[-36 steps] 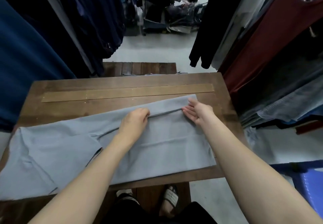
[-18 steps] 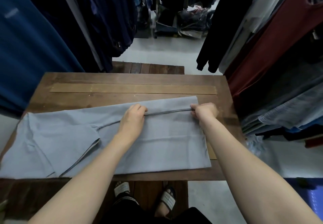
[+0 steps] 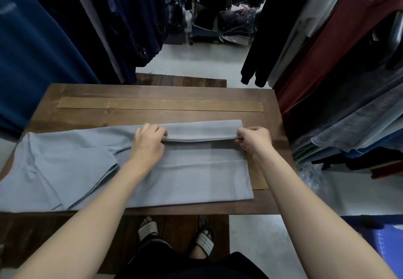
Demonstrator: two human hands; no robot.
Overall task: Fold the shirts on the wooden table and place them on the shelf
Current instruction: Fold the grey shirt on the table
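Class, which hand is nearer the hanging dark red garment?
Right. The right hand pinches the shirt nearest the red garment; the left hand grips it mid-table, farther away.

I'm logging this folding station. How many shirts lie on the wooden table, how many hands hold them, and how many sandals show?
Grey-blue shirt: 1
Hands gripping its fold: 2, left hand and right hand
Sandals: 2
Total: 5

A dark wooden bench [image 3: 152,92] carries a grey-blue shirt [image 3: 185,180], lying from well past the left hand [image 3: 148,145] to just under the right hand [image 3: 254,140]. A paler strip [image 3: 159,104] crosses the bench beyond both hands.
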